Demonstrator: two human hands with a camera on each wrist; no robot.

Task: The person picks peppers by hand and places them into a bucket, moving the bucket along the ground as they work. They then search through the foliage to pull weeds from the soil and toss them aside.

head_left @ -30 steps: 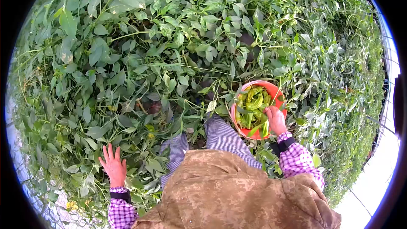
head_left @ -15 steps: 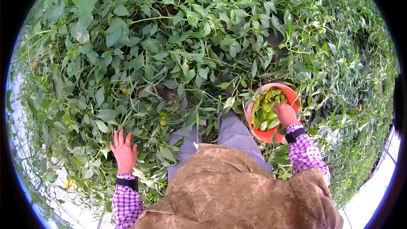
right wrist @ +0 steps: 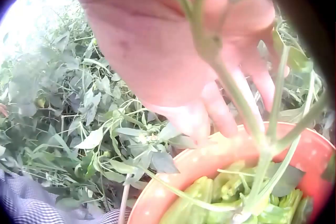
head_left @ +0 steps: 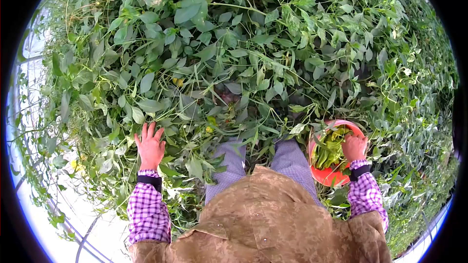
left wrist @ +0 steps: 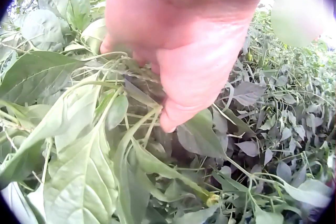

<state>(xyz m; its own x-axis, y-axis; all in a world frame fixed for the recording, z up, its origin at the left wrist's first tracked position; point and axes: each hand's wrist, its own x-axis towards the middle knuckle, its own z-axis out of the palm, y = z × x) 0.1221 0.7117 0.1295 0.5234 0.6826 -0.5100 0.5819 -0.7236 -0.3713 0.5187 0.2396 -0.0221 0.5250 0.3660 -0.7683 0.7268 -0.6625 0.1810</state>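
Over the foliage, the left hand [head_left: 150, 150] spreads its fingers among leaves. In the left wrist view this hand [left wrist: 184, 50] has its thumb against thin stems, and leaves partly hide the other fingertips. A red bucket [head_left: 325, 178] holds several green peppers [head_left: 329, 152]. The right hand [head_left: 354, 147] is above the bucket's right side. Seen from the right wrist, the hand [right wrist: 152, 66] has relaxed, parted fingers over the bucket rim [right wrist: 149, 203], above the peppers [right wrist: 191, 203]; no pepper shows in it. A green stem [right wrist: 236, 90] crosses before the palm.
Dense leafy plants [head_left: 195, 58] surround the person's legs [head_left: 229, 163] and the bucket. Yellowish spots show among leaves left of the legs. A brown garment [head_left: 273, 214] covers the lower middle of the head view.
The head view has shifted, so hands and bucket appear farther right and the bucket lower. The right hand has moved from over the peppers towards the bucket's right rim. The left hand remains spread among leaves.
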